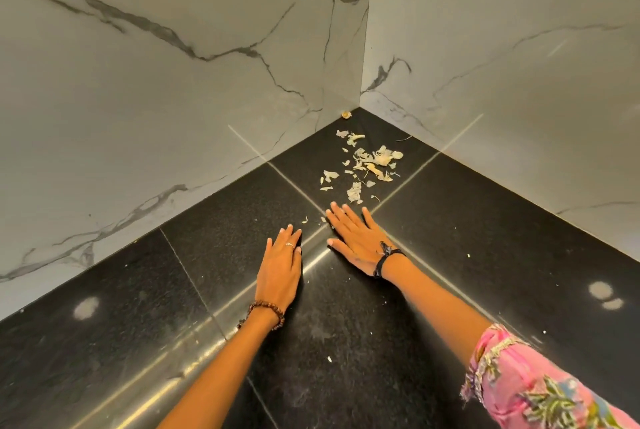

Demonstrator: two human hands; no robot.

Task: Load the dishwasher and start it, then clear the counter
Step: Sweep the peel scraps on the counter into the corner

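Both your hands lie flat and released on the black counter (485,238): left hand (280,269), right hand (356,241). The peels (367,165) sit mid-frame toward the corner; papery, light, likely to scatter, so sweep them together before pinching

Peels (367,165) scattered on counter (485,238), in corner where two walls (173,82) meet. Both hands on counter just before them: left hand (280,269) left, right hand (356,241) nearest peels.
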